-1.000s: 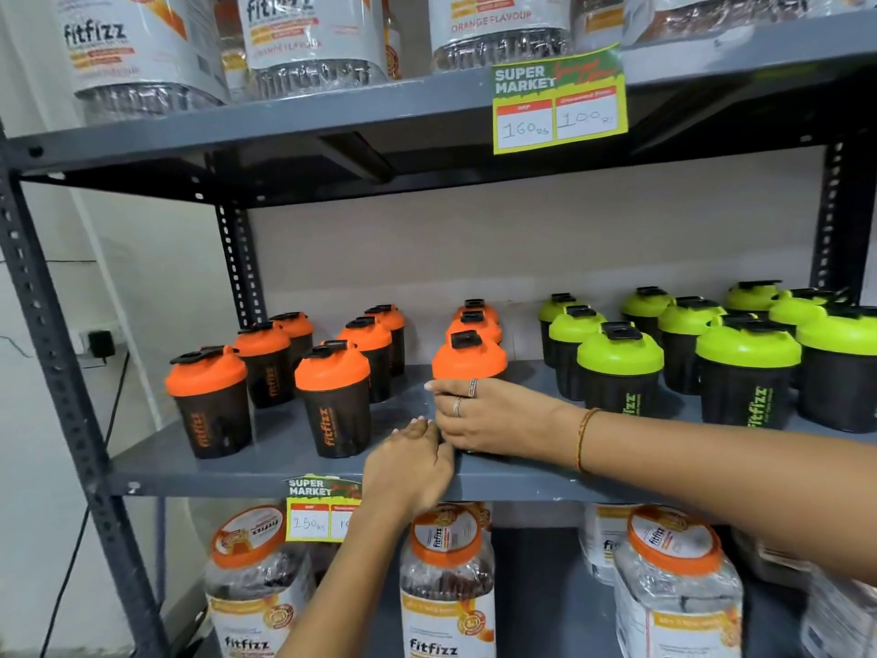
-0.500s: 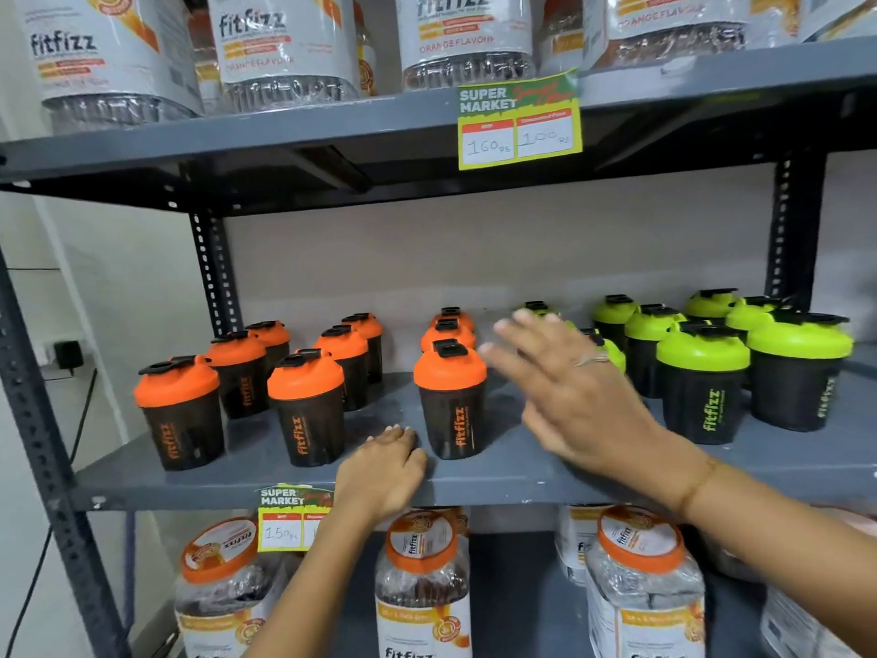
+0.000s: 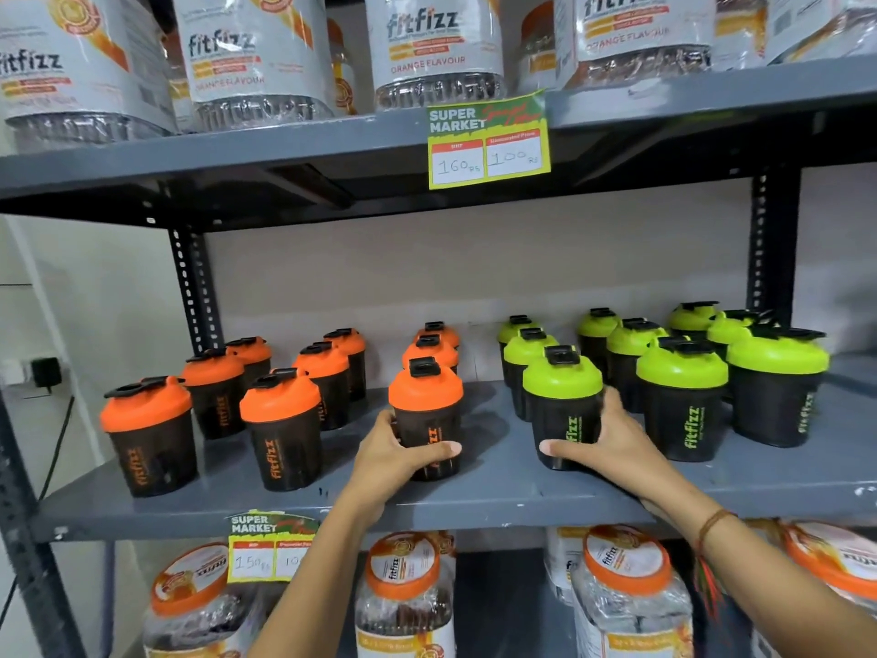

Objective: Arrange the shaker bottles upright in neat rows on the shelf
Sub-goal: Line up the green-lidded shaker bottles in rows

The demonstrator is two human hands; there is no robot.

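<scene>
Gripping upright: left hand (image 3: 396, 455) orange-lidded shaker (image 3: 427, 410) | right hand (image 3: 612, 444) green-lidded shaker (image 3: 562, 401)

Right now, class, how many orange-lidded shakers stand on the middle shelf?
9: three columns of three on the left half of the shelf, the left hand holding the front right one. None looks hidden.

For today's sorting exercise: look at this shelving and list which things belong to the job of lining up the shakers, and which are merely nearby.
Part of the job:
- orange-lid shaker in the left hand
- green-lid shaker in the right hand
- middle shelf

Merely nearby:
- fitfizz jars above
- jars below
- price tags
- wall plug
</scene>
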